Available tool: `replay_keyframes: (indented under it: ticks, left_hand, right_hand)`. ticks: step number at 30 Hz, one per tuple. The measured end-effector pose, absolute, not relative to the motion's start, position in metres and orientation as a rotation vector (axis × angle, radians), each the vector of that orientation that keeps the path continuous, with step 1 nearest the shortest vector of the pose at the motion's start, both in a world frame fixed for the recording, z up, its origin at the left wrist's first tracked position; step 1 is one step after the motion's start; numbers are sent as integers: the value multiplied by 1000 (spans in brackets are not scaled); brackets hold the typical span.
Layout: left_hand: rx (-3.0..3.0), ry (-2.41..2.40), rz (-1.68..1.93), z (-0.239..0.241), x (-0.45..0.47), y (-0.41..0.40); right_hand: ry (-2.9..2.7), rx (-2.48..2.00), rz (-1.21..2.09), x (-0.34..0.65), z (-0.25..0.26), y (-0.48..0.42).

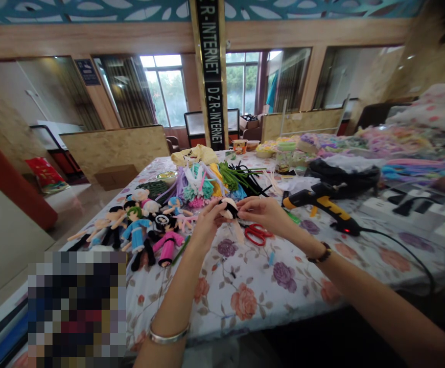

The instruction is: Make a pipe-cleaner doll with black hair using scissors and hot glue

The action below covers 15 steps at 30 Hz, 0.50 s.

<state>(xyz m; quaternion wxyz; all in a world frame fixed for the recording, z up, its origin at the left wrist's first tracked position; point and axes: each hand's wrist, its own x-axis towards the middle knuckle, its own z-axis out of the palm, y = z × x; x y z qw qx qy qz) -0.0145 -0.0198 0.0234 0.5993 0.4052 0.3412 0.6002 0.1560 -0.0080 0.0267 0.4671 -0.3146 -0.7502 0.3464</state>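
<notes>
My left hand [210,219] is closed around a small unfinished-looking doll [239,230], pale peach with black at the head. My right hand [262,213] pinches at the black part from the other side, its fingertips partly hidden. Just below my right hand lie red-handled scissors [258,234] on the flowered tablecloth [245,301]. Farther right is a black and yellow glue gun [327,207] with a red light and a cord. Left of my hands sits a group of finished-looking dolls, among them one in blue [135,227] and one in pink [167,245].
Bundles of coloured fuzzy stems [197,186] lie beyond my hands, with a cream cloth bag [195,155] behind. On the right are a black plastic bag [343,176], heaped pastel craft material [398,140] and a white power strip [406,214]. A blurred-out patch covers the lower left.
</notes>
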Motion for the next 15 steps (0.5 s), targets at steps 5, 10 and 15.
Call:
replay_keyframes:
  ticks: [5,10,15]
  left_hand:
    - [889,791,1329,24,-17,-19]
    - [819,797,1279,21,-19,-17]
    - [781,839,1190,18,-21,-16]
  right_hand:
    - [-1839,-736,796,154,27,-10]
    - [-1813,-761,786,152,28,-13]
    - [-1758,-821,904,149,28,-14]
